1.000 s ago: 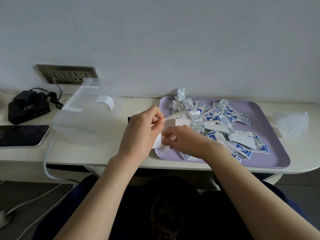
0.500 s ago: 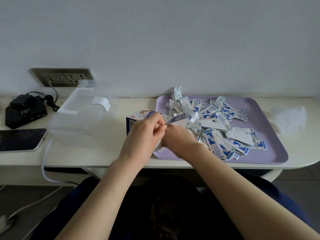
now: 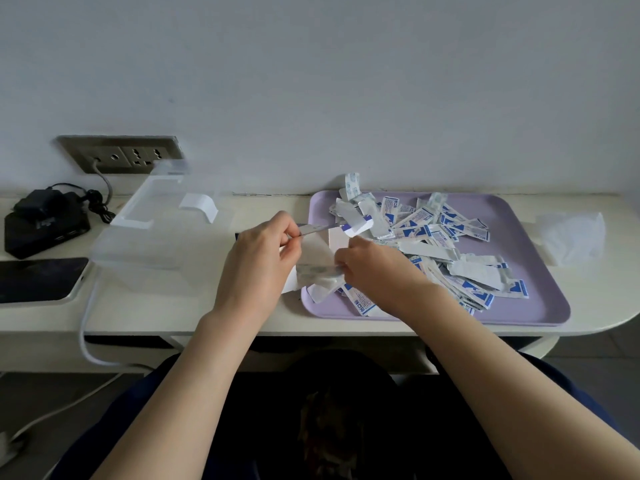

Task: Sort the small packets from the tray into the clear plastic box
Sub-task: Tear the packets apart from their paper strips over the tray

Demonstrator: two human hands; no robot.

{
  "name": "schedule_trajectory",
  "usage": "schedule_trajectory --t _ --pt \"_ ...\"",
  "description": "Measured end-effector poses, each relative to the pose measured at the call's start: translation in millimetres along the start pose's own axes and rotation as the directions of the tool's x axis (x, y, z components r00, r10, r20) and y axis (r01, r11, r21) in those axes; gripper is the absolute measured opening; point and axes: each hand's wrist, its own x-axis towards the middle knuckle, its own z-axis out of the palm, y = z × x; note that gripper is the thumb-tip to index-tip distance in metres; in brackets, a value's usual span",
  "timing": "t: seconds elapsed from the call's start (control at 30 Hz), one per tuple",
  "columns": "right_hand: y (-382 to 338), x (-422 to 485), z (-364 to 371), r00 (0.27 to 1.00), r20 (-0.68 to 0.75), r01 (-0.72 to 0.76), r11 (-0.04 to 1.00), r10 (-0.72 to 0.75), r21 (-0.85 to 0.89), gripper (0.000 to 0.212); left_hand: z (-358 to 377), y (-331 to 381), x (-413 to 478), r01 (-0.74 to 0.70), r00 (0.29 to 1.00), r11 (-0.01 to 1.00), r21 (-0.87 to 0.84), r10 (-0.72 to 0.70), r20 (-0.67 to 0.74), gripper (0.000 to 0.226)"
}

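left grip: your left hand (image 3: pixel 256 261) is pinching one thin packet (image 3: pixel 313 229) between thumb and forefinger. the packet is sticking out to the right of the pinch, toward the tray (image 3: pixel 540 306).
right grip: your right hand (image 3: pixel 375 271) is curling its fingers round a bundle (image 3: pixel 317 271) of packets, clamping it at its right end. the free end is reaching leftward and touching the left palm.
step in hand: by my judgement, you are gathering loose packets into one stack before carrying them over.
doing it well: be laying the single packet flat on the bundle with edges lined up, and be closing the right thumb over it before the left pinch is letting go. a loose stack is likely fanning out and shedding pieces on the way.
packets remaining: the main pile (image 3: pixel 433 237) is lying to the right of and beyond your right hand, spread across the tray. a few are poking out just under that hand at the tray's near left corner.
between the grips: something white, possibly a small carton (image 3: pixel 337 239), is standing just behind the bundle.
clear plastic box (image 3: pixel 138 244): it is sitting to the left of and slightly beyond your left hand, near but apart. the carry is going leftward, so be moving that hand out of the path first.
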Motion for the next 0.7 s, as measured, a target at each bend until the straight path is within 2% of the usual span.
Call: schedule_trajectory --t 0.17,0.27,0.33,0.4,0.5,0.6,0.7 --pt "20 -15 -9 0.991 -0.012 -0.132 0.991 0.132 0.037 0.018 -2 -4 1 0.032 0.999 0.999 0.011 -0.032 -0.017 0.008" --pt "31 -23 -12 0.967 -0.017 -0.256 0.967 0.256 0.000 0.016 -2 -5 3 0.039 0.998 0.999 0.017 -0.038 -0.044 0.010" --pt "36 -28 -13 0.940 -0.014 -0.342 0.940 0.341 -0.012 0.019 -2 -5 3 0.043 0.997 0.999 0.020 -0.042 -0.062 0.012" --pt "36 -31 -13 0.933 -0.050 -0.357 0.934 0.356 0.001 0.025 -2 -5 3 0.048 0.996 0.999 0.013 -0.047 -0.074 0.013" --pt "27 -32 -15 0.965 -0.133 -0.219 0.974 0.224 0.051 0.037 -1 -2 3 0.050 0.996 0.999 -0.008 -0.051 -0.077 0.011" --pt "8 -30 -15 0.983 -0.179 -0.012 0.993 0.033 0.115 0.036 1 0 3 0.059 0.995 0.997 -0.057 -0.064 -0.082 0.010" --pt "-3 -23 -3 0.980 -0.159 0.130 0.988 -0.117 0.078 0.046 2 1 4 0.035 0.996 0.993 -0.114 -0.044 -0.079 0.010"
